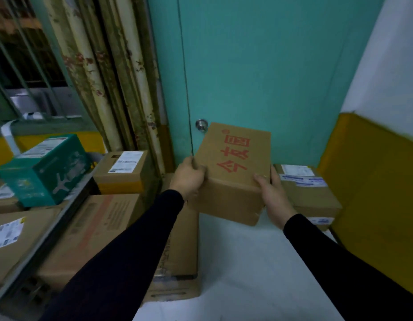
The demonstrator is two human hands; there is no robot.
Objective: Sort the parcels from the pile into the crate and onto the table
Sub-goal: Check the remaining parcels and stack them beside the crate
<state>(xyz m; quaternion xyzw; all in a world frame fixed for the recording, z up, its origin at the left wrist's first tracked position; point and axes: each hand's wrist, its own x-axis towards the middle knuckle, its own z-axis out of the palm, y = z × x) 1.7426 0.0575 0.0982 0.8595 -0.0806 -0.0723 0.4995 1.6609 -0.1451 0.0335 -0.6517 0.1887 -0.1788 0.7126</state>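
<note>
A brown cardboard parcel [233,172] with large red characters on its top is held in the air in front of the teal door. My left hand [189,177] grips its left edge, thumb on top. My right hand [273,195] grips its near right corner, fingers on top. Behind it on the right lies another brown parcel [309,193] with white and blue labels. A low pile of large cardboard boxes [101,232] lies on the floor below my left arm. Further left stand a labelled brown parcel [124,170] and a green box [45,170].
The teal door [258,77] with a round metal knob [201,124] is straight ahead. A yellow panel [374,193] lines the right wall. Curtains [103,77] and a barred window [22,54] are at the left. Pale floor [247,262] stretches below the held parcel.
</note>
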